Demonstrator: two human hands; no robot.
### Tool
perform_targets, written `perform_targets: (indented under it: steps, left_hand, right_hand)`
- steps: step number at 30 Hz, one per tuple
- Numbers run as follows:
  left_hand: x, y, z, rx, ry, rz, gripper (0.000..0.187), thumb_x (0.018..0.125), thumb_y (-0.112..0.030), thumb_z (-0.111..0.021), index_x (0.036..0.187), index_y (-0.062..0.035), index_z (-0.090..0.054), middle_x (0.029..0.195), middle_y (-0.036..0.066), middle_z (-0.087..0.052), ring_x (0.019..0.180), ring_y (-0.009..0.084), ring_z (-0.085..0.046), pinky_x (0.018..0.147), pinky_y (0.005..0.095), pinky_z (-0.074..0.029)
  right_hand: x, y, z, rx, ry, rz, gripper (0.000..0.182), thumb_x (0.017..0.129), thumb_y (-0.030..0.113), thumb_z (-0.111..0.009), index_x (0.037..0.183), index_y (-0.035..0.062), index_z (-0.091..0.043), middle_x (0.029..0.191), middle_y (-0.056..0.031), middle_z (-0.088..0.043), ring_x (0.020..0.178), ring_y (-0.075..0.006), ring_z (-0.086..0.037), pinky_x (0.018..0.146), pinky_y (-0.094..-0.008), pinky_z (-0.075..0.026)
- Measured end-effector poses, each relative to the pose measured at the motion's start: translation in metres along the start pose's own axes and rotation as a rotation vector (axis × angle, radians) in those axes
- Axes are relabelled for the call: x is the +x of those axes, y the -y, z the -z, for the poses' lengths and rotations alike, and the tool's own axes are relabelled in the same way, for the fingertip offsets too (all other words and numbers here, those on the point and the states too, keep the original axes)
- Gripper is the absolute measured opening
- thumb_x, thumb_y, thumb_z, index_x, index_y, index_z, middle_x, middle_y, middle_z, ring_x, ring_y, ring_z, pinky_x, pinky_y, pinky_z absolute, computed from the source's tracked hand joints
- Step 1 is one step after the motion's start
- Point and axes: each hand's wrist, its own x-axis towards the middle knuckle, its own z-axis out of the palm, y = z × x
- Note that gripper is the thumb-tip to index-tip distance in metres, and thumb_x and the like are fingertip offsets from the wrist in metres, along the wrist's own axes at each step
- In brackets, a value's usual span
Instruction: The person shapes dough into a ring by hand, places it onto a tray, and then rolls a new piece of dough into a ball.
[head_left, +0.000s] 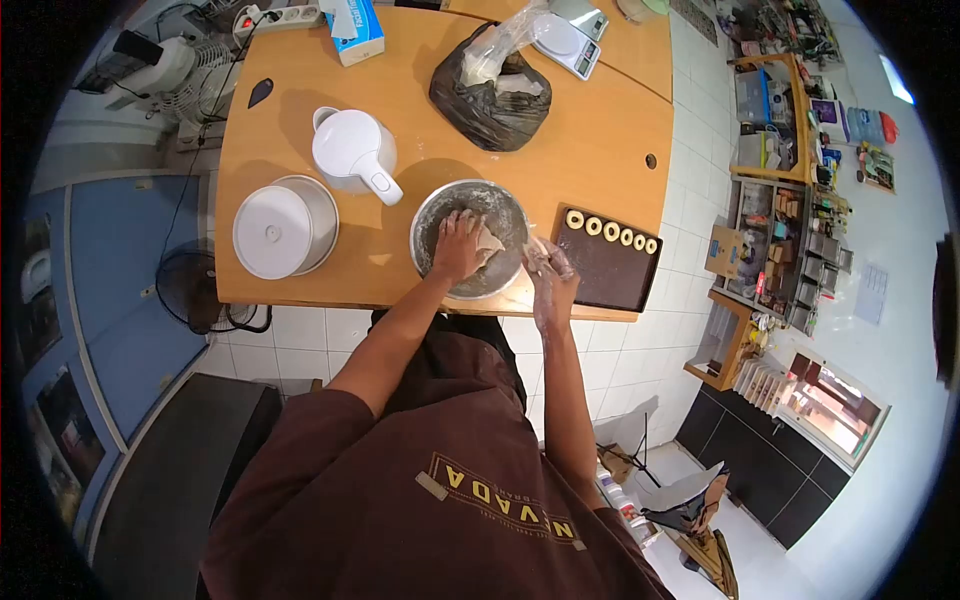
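Observation:
A metal mixing bowl [425,220], dusted with flour inside, stands near the table's front edge. Inside it, my left hand [460,246] is closed on a pale lump of dough [488,244], its fingers pressed over one side and partly hiding it. At the bowl's right rim, my flour-coated right hand [551,270] grips the edge with bent fingers. Just right of that hand lies a dark baking tray [612,270]. Several ring-shaped pieces of dough [611,231] form a row along its far side.
Left of the bowl are a white jug [350,145] and a white lidded container [275,232]. Farther back stand a black plastic bag [490,110], a kitchen scale [570,45] and a tissue box [358,40]. The wooden table [400,290] ends close to my body.

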Motion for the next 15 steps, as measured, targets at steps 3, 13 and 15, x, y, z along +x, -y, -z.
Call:
perform_targets:
  steps: [3,13,15]
  left_hand:
    - [0.004,0.014,-0.008,-0.158,-0.018,-0.057,0.08,0.093,-0.047,-0.071,0.159,-0.0171,-0.038,0.156,0.021,-0.036,0.146,0.0432,-0.03,0.121,0.0586,-0.024]
    - [-0.007,0.007,0.095,-1.313,0.035,0.003,0.068,0.105,-0.061,-0.041,0.154,-0.0129,-0.046,0.155,0.016,-0.043,0.145,0.0348,-0.036,0.122,0.0547,-0.02]
    - [-0.014,-0.013,0.132,-1.743,0.164,0.064,0.078,0.105,-0.07,-0.028,0.153,-0.0117,-0.047,0.155,0.014,-0.047,0.142,0.0312,-0.042,0.12,0.0517,-0.026]
  right_hand:
    - [-0.008,0.007,-0.005,0.077,0.037,0.039,0.034,0.098,0.001,-0.065,0.131,-0.0105,-0.059,0.123,-0.0183,-0.067,0.113,-0.0222,-0.067,0.102,-0.0362,-0.056]
    - [-0.03,0.006,-0.029,0.035,0.196,0.097,0.024,0.097,-0.004,-0.067,0.121,-0.0028,-0.06,0.118,-0.0155,-0.068,0.109,-0.0199,-0.067,0.099,-0.0344,-0.057]
    - [-0.036,0.015,-0.039,-0.019,0.222,0.124,0.027,0.096,-0.005,-0.067,0.122,-0.0044,-0.061,0.12,-0.0152,-0.068,0.111,-0.0216,-0.067,0.099,-0.0353,-0.057]
